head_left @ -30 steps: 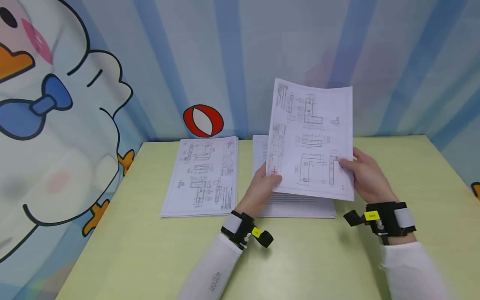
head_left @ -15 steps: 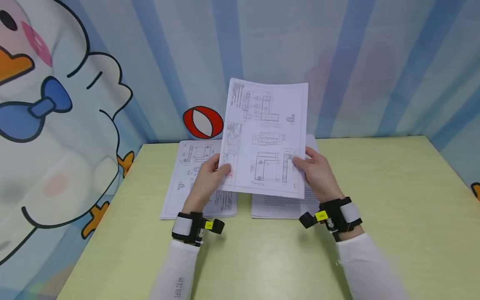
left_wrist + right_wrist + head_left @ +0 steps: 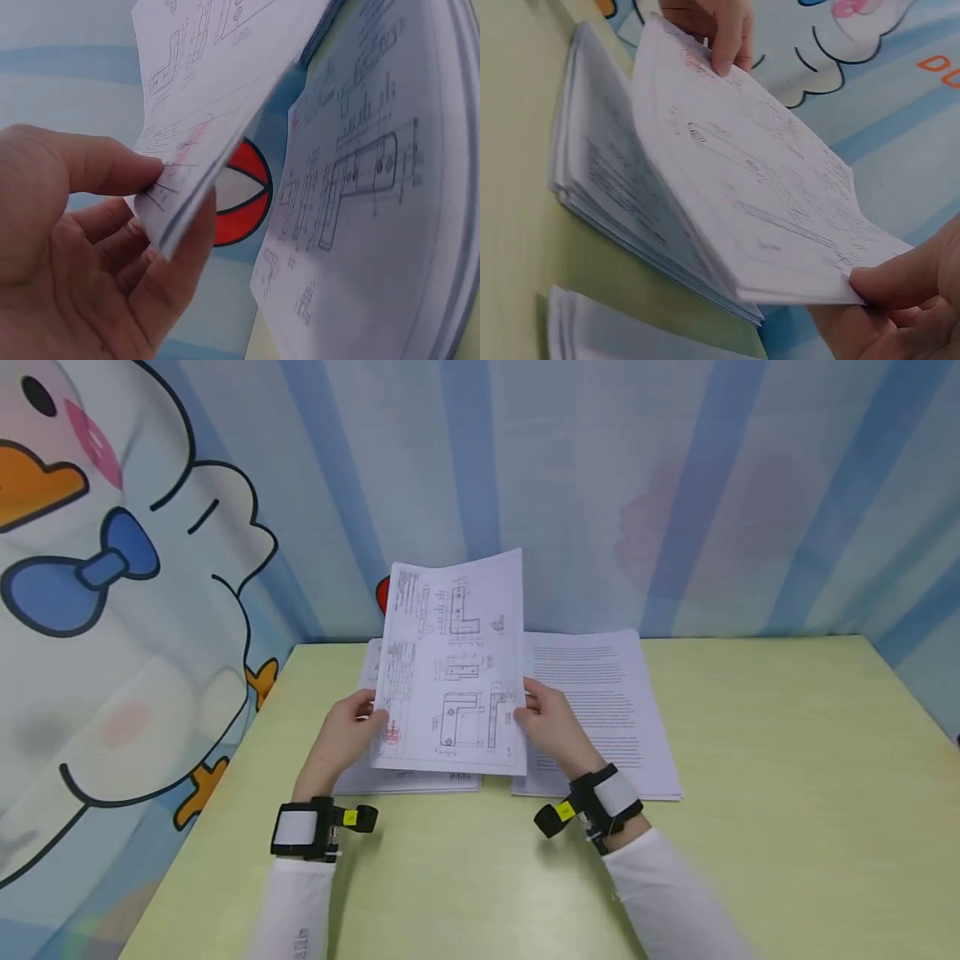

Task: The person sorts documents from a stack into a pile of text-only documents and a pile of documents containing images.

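Between both hands is a thin sheaf of papers [image 3: 480,652] printed with technical drawings, held raised and tilted. My left hand [image 3: 339,739] pinches its left edge near the red stamp, thumb on top and fingers behind. On the opposite edge my right hand [image 3: 553,728] pinches it the same way. Below the sheaf, and partly hidden by it, lies a stack of drawing sheets [image 3: 352,202]; the left wrist view shows a gap between the two. To the right, a stack of text pages [image 3: 592,693] lies flat, close to my right hand.
The pale yellow-green table [image 3: 780,760] extends to the right and in front of the stacks. Behind it hangs a striped blue curtain [image 3: 577,485] with a cartoon duck at left. A wrist camera [image 3: 363,818] sits on each wrist.
Both hands have carried the sheaf leftward, from above the text stack to above the drawing stack, and it now hangs slightly lower. The text stack has come into fuller view.
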A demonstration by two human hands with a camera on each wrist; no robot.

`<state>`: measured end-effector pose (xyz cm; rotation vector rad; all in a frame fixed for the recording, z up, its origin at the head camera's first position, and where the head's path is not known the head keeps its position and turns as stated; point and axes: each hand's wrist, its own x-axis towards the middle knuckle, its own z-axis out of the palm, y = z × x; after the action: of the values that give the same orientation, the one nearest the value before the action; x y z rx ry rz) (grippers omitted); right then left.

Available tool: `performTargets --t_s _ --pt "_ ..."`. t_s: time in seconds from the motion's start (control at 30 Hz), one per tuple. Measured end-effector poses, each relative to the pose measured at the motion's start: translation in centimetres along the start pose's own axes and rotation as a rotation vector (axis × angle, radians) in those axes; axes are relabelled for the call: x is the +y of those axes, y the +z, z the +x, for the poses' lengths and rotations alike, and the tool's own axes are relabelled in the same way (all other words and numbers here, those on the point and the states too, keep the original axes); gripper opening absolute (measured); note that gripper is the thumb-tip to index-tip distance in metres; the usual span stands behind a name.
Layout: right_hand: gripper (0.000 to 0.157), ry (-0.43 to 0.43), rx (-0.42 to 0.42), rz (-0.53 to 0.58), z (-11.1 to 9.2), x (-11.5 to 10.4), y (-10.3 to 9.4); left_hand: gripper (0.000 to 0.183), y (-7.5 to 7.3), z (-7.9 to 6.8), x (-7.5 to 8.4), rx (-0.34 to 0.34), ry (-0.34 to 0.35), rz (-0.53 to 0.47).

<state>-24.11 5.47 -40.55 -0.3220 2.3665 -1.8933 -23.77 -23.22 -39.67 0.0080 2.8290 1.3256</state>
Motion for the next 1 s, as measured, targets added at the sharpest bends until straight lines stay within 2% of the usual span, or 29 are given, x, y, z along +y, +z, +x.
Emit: performTargets --t_s 0.03,0.23,0.27,0.4,0.6,0.73,0.87,1.0 --pt "0.045 -0.006 0.008 -0.007 0.2 0.2 0.6 0.041 -0.1 0.7 -1.8 0.016 -0.001 0.016" --pt "0.043 0.049 0.081 -0.057 0.9 1.2 3.9 0.042 -1.7 0.8 -4.0 0.007 -0.154 0.049" --pt "0.043 0.061 0.092 -0.059 1.0 1.3 4.3 0.042 -2.2 0.0 -2.8 -0.017 -0.189 0.050" --pt "0.043 0.048 0.127 -0.098 1.6 2.1 5.9 0.043 -2.6 -0.1 -3.5 -0.021 -0.234 0.090" --pt "0.048 0.019 0.125 -0.222 2.0 3.1 7.1 0.044 -2.2 0.2 -5.0 -0.030 -0.332 0.011" --pt "0.042 0.019 0.102 -0.269 1.8 3.2 7.3 0.046 -1.9 0.2 -5.5 -0.026 -0.363 -0.008" --pt "0.033 0.033 0.084 -0.274 1.7 2.9 7.3 0.045 -1.8 0.1 -5.5 0.008 -0.360 0.001" --pt "0.033 0.037 0.052 -0.301 1.5 2.5 7.2 0.044 -1.8 -0.1 -5.4 0.032 -0.381 0.024"
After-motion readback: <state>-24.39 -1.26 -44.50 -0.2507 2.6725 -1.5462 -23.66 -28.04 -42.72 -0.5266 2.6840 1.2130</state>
